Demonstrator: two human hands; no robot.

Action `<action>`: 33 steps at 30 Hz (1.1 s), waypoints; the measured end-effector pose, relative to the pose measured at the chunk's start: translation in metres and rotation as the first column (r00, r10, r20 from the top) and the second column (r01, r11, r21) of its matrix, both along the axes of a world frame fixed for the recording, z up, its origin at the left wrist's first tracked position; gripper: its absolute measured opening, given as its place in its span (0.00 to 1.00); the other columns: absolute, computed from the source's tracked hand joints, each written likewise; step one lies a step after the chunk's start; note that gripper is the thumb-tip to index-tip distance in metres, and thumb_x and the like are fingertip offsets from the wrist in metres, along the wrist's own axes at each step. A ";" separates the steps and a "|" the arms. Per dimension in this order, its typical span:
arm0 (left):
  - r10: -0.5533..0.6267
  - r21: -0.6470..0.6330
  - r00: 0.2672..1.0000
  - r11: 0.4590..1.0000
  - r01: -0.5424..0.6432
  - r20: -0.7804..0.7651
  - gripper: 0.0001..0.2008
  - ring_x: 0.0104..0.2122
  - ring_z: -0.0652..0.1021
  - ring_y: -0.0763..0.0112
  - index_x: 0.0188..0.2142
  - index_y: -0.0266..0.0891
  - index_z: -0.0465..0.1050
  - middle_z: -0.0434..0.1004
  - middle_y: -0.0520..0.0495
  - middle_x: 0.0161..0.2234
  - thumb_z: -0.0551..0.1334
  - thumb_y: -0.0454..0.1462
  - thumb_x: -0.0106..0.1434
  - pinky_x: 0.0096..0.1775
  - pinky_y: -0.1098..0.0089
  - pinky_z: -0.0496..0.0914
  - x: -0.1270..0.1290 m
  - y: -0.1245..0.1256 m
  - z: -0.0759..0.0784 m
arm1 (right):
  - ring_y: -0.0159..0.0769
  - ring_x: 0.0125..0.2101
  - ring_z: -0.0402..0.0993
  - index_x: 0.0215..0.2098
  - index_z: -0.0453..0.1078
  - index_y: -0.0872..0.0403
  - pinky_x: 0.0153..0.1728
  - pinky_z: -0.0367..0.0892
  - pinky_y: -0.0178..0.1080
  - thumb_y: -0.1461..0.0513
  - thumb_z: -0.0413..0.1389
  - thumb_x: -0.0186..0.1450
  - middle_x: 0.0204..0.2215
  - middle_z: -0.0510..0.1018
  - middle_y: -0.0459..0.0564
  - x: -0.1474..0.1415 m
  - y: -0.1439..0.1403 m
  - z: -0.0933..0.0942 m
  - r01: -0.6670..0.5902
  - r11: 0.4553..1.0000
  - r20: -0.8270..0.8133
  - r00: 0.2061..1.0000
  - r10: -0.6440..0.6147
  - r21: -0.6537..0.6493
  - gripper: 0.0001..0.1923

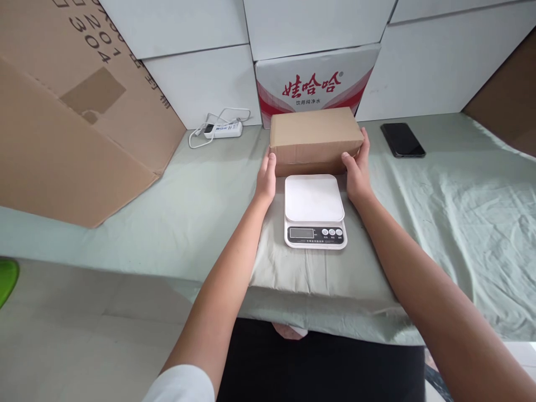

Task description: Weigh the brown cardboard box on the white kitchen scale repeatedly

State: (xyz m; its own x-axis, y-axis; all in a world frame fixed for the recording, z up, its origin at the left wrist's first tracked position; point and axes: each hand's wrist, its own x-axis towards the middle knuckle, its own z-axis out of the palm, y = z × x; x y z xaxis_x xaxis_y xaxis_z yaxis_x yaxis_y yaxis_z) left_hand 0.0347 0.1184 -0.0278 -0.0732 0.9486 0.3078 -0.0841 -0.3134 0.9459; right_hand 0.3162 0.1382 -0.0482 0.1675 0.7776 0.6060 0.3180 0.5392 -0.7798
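A closed brown cardboard box (316, 129) is gripped at its two ends between my hands, just behind a white kitchen scale (315, 201). My left hand (266, 174) presses on the box's left end, thumb at the front corner. On the right end, my right hand (358, 167) has its thumb on the front face and its fingers round the side. The scale's plate holds nothing, and its small display looks blank. Whether the box touches the table cannot be made out.
A green cloth covers the table (201, 223). Behind the box stands a printed white carton (314, 84) against white boxes. A white power strip with a cable (224, 130) lies left, a black phone (402, 139) right. A large cardboard sheet (84, 123) leans at the left.
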 end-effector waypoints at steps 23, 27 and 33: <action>-0.016 0.190 0.994 0.981 0.036 -0.106 0.39 0.76 0.75 0.48 0.75 0.50 0.70 0.78 0.40 0.74 0.53 0.66 0.77 0.73 0.53 0.72 -0.018 -0.147 0.056 | 0.68 0.83 0.49 0.80 0.53 0.35 0.83 0.52 0.74 0.28 0.61 0.63 0.82 0.57 0.49 -0.016 -0.150 0.071 0.054 0.985 0.030 0.998 -0.060 0.167 0.54; 0.018 0.145 0.993 0.989 -0.001 -0.115 0.40 0.71 0.79 0.46 0.75 0.46 0.71 0.81 0.36 0.70 0.53 0.66 0.77 0.69 0.52 0.75 -0.016 -0.164 0.041 | 0.72 0.80 0.54 0.78 0.55 0.39 0.81 0.52 0.78 0.27 0.58 0.63 0.77 0.61 0.56 -0.019 -0.159 0.049 0.126 0.979 0.024 0.991 -0.132 0.157 0.54; 0.015 0.101 0.990 0.995 -0.001 -0.138 0.38 0.75 0.75 0.46 0.75 0.47 0.71 0.79 0.37 0.72 0.52 0.65 0.78 0.73 0.51 0.72 -0.015 -0.167 0.038 | 0.69 0.77 0.59 0.76 0.58 0.40 0.77 0.59 0.76 0.32 0.58 0.67 0.72 0.64 0.58 -0.020 -0.163 0.048 0.130 0.981 0.035 0.990 -0.136 0.145 0.47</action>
State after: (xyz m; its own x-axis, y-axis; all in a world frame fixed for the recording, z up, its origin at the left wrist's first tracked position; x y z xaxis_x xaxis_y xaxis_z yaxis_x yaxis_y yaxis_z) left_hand 0.0196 -0.0486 0.0105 -0.0308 0.9121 0.4087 0.0480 -0.4071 0.9121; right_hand 0.2960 -0.0246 0.0000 0.2339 0.6558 0.7178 0.4275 0.5937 -0.6817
